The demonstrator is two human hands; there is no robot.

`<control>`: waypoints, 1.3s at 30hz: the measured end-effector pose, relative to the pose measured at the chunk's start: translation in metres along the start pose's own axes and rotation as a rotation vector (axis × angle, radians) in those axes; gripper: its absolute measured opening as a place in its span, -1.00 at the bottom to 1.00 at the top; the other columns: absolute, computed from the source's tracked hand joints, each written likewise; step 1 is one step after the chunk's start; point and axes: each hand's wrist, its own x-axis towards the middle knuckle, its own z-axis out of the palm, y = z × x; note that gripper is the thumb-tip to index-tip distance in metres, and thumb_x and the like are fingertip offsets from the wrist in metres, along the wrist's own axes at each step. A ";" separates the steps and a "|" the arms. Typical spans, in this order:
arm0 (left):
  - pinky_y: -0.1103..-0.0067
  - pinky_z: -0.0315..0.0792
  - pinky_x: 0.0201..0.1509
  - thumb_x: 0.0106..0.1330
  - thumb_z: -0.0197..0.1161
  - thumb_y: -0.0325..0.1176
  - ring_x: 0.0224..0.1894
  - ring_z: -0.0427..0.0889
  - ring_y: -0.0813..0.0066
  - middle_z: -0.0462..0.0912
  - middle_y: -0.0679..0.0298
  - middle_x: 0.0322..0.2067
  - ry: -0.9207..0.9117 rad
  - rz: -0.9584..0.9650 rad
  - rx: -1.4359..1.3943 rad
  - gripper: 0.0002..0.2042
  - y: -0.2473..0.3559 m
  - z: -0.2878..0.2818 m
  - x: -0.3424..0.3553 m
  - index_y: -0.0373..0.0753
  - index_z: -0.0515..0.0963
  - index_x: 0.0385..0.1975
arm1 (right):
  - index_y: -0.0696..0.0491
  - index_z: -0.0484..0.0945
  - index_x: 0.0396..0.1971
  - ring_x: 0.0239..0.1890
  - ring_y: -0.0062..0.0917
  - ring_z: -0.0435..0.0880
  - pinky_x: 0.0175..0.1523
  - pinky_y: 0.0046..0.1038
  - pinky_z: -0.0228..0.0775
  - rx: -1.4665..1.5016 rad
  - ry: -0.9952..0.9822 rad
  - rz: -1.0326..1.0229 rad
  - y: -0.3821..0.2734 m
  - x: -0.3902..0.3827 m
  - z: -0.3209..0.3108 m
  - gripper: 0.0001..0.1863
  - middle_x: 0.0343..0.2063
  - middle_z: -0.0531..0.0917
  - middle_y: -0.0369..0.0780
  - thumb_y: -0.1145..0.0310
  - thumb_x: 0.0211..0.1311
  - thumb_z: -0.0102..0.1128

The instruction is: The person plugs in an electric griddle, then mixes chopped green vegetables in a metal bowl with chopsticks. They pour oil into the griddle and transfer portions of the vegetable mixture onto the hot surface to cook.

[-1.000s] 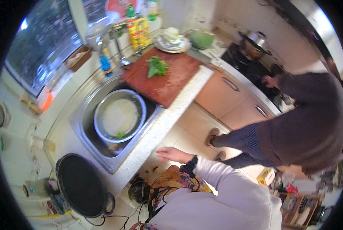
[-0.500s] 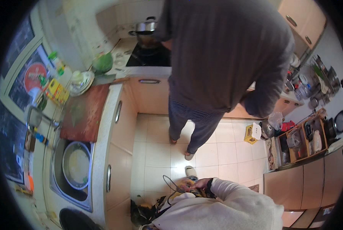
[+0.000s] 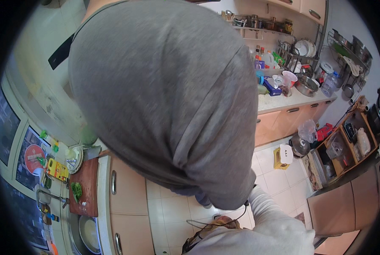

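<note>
Plainly, a co-worker's grey top (image 3: 164, 85) takes up most of the view, and its sleeve covers the place where the wearer's right fingers would be. The wearer's own pale sleeve (image 3: 268, 216) rises from the lower edge and ends at that grey fabric, which makes the top the thing nearest to the right hand. Whether those fingers are spread, pressed together or pinching something cannot be told, nor whether they touch the cloth; the left hand is out of view.

Beyond the hidden fingers, toward the upper right, pinkish base cabinets (image 3: 298, 114) carry a crowded counter. Well to their left runs another cabinet (image 3: 128, 189), and pale floor tiles (image 3: 173, 214) show between it and the co-worker. Well to the right of the fingers stands a wooden shelf unit (image 3: 355, 164) with wrapped goods inside.

Far to the fingers' left, a reddish-brown cutting board (image 3: 90, 180) lies beside a steel sink (image 3: 74, 231), in which a round metal basin (image 3: 88, 234) sits. Nearer, up and to the right of the fingers, a yellow-and-white box (image 3: 278, 160) stands on the floor. Leafy greens (image 3: 76, 192) rest on the cutting board. Just below the covered fingers, a thin dark cord (image 3: 241, 216) loops down and away to the left.
</note>
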 end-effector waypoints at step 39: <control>0.46 0.47 -0.01 0.28 0.13 -0.31 -0.07 0.54 0.26 0.46 0.13 0.00 0.220 -0.129 0.025 -0.55 -0.020 0.040 -0.210 -0.20 0.28 0.17 | 0.20 0.43 -0.26 -0.44 -0.23 0.58 -0.31 -0.26 0.62 0.791 -0.049 -0.234 -0.422 0.244 0.003 -0.71 -0.36 0.56 -0.05 0.23 0.30 -0.04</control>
